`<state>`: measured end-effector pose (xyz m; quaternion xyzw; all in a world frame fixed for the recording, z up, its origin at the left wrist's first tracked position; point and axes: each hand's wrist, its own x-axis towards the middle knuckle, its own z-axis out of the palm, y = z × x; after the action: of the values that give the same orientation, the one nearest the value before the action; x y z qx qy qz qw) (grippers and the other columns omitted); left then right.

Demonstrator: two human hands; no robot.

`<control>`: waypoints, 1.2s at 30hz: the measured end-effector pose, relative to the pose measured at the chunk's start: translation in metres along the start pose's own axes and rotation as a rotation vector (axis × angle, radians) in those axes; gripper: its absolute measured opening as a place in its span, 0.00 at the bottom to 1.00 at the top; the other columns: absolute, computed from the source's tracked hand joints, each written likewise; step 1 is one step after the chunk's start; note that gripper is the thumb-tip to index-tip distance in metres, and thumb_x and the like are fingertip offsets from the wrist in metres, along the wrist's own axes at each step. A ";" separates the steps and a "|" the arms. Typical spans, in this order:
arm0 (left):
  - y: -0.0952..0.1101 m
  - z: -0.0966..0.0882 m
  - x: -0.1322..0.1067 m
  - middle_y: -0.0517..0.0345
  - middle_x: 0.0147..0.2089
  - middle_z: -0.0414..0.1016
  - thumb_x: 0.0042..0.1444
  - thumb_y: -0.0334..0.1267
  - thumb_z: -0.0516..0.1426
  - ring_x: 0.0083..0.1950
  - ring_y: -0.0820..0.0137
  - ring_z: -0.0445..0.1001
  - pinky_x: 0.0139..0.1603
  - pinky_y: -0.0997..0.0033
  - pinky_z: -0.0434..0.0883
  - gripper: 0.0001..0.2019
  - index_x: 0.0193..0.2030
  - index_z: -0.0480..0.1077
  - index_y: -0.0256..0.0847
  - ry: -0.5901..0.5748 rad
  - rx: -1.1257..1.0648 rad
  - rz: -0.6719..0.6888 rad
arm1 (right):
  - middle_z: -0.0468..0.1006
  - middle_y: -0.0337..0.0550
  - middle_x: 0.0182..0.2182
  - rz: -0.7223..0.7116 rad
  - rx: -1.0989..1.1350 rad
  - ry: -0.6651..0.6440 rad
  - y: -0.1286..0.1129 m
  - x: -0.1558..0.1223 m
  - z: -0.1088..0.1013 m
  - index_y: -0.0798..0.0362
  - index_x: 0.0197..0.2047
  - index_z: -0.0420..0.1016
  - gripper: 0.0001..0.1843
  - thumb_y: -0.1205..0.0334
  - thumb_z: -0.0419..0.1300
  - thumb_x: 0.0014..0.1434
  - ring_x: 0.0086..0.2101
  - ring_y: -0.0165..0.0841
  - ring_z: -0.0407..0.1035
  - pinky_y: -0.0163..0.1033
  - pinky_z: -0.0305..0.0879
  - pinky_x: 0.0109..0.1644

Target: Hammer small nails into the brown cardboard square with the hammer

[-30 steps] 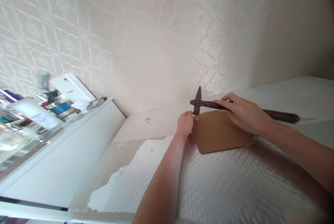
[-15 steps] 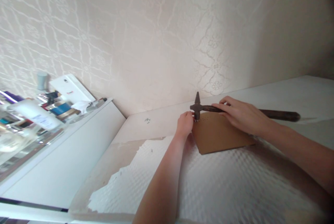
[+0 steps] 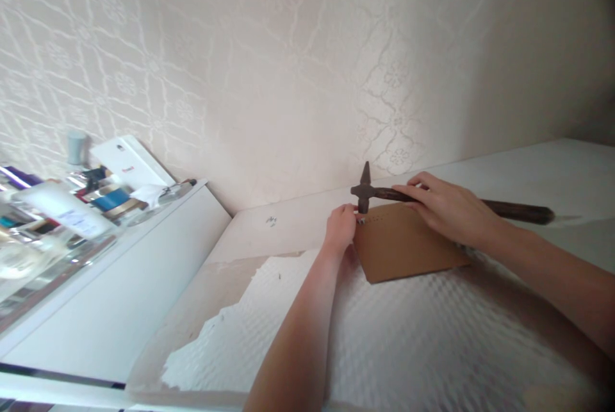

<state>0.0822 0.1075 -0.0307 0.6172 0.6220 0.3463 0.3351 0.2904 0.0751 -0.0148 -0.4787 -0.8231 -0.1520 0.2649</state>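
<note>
My right hand (image 3: 444,207) is wrapped round the dark handle of a hammer (image 3: 364,191); the handle runs out behind the hand to the right. The hammer's head is just above the far left corner of a flat brown board (image 3: 408,242). Closed at that corner, my left hand (image 3: 342,227) grips the board's left edge, its fingertips partly hidden. Right beside those fingertips is a tiny shiny metal piece (image 3: 362,221), too small to name. A row of small dark marks runs rightward from it along the board's far edge.
Under the board lies a white quilted-looking sheet (image 3: 230,329) with a ragged left edge, on a pale surface. A patterned wall (image 3: 288,79) rises behind. To the left, a white cabinet (image 3: 120,296) carries bottles, a white box (image 3: 132,162) and other clutter.
The hammer's head has lifted a little off the board's corner, uncovering the shiny metal piece. My right hand has risen slightly with it. My left hand and the board have stayed put.
</note>
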 end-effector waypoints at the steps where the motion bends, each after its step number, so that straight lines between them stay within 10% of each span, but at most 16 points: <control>1: 0.000 0.000 0.000 0.46 0.43 0.78 0.57 0.40 0.43 0.47 0.62 0.73 0.48 0.65 0.66 0.20 0.43 0.73 0.35 0.005 0.004 -0.004 | 0.70 0.47 0.45 -0.004 0.003 0.001 0.000 0.000 0.000 0.50 0.54 0.68 0.21 0.68 0.47 0.60 0.34 0.34 0.68 0.36 0.61 0.30; 36: 0.000 -0.001 0.000 0.47 0.41 0.78 0.58 0.40 0.43 0.45 0.63 0.73 0.46 0.67 0.67 0.18 0.37 0.72 0.36 0.005 0.019 0.012 | 0.71 0.47 0.44 -0.052 -0.015 0.000 -0.002 0.000 -0.001 0.49 0.54 0.68 0.22 0.70 0.46 0.58 0.32 0.32 0.68 0.35 0.60 0.29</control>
<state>0.0814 0.1072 -0.0303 0.6233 0.6224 0.3439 0.3254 0.2893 0.0738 -0.0137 -0.4592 -0.8341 -0.1652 0.2572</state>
